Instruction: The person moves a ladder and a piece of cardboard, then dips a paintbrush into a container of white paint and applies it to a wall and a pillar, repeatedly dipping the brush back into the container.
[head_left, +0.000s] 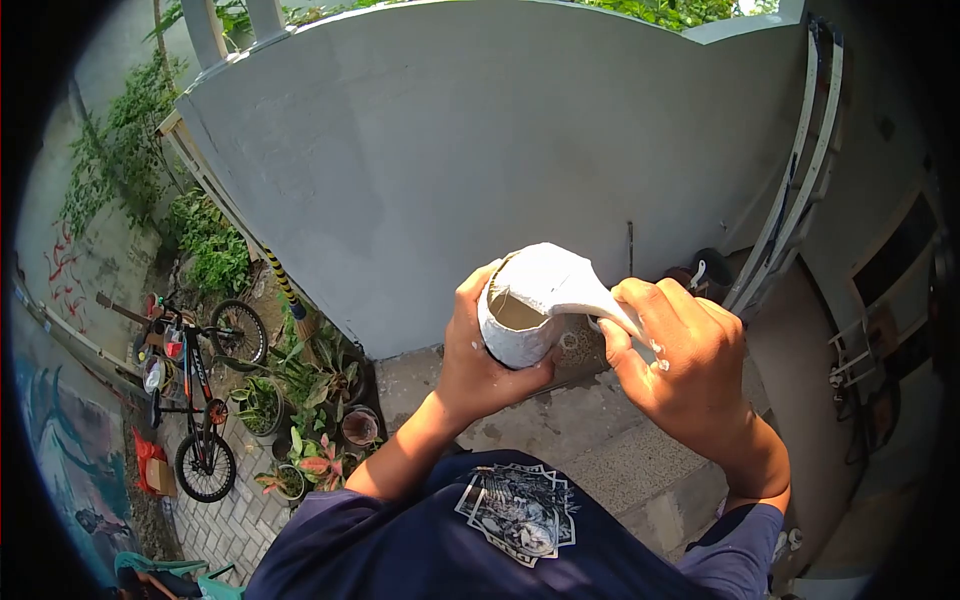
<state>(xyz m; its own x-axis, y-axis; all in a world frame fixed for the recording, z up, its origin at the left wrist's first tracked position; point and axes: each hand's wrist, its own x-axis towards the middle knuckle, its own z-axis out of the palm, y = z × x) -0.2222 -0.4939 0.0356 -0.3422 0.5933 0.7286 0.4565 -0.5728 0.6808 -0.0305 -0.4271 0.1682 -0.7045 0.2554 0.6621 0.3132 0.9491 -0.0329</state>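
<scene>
My left hand [478, 350] is wrapped round a small white, paint-crusted can [515, 345], which is tilted so that its open mouth shows. Pale liquid is visible inside. In my right hand [685, 355] is the narrow handle of a white paintbrush [548, 278], gripped between thumb and fingers. The brush's broad head lies over the can's rim, and its bristles cannot be made out clearly. White spots mark my right thumb and knuckles. Both hands are in front of my chest, before a pale grey wall [440, 170].
A ladder [800, 185] leans at the wall's right end. Dark buckets [712, 268] stand near its foot. Potted plants [320, 400] and a bicycle [205, 400] are down to the left. Below my hands is a stepped concrete surface [600, 450].
</scene>
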